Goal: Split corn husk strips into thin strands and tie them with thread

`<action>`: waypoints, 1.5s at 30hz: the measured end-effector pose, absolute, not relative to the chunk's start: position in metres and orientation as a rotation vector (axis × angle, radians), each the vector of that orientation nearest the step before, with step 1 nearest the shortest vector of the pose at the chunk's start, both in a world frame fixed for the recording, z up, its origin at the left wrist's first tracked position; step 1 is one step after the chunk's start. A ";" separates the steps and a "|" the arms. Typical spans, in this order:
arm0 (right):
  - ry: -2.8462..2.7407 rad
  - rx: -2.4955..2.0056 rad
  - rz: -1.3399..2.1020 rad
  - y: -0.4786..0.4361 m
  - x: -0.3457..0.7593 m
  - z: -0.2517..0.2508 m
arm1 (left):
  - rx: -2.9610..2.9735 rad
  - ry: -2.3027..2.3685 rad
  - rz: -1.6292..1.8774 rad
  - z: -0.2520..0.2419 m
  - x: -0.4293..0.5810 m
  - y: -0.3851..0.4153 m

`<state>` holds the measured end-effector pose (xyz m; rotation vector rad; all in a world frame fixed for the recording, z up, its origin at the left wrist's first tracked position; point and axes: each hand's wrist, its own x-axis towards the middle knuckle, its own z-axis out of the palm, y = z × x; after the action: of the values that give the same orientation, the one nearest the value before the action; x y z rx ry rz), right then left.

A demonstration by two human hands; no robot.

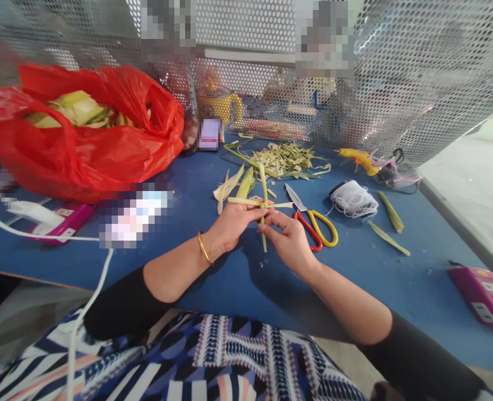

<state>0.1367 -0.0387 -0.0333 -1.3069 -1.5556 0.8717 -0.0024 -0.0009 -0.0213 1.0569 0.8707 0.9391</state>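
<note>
Both hands pinch a cross of pale green husk strips above the blue table. My left hand, with a gold bangle at the wrist, grips it near the small knot at the centre. My right hand closes its thumb and fingers just right of and below that knot. Four strip ends stick out, up, down, left and right. Scissors with one red and one yellow handle lie just right of my right hand. Loose husk pieces rest behind my left hand.
A red plastic bag of husks stands at the left. Behind the hands is a heap of husk scraps. White thread, husk strips and a yellow glue gun lie right. A perforated metal screen closes the back.
</note>
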 end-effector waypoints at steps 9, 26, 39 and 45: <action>-1.933 -1.404 0.277 -0.042 0.149 -0.020 | 0.980 0.882 0.876 -0.015 -0.012 0.005; -2.154 -1.264 -0.116 -0.036 0.154 -0.025 | 1.075 1.052 0.851 -0.011 -0.005 0.002; -2.153 -1.246 0.058 -0.047 0.142 -0.025 | 0.980 1.075 0.855 -0.010 -0.002 0.002; -1.740 -1.449 0.689 -0.038 0.147 -0.020 | 1.000 0.962 0.802 -0.007 -0.011 0.009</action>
<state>0.1474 -0.0382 -0.0195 -1.4489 -1.7398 0.6887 -0.0112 0.0093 -0.0074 0.9995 0.9624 0.8021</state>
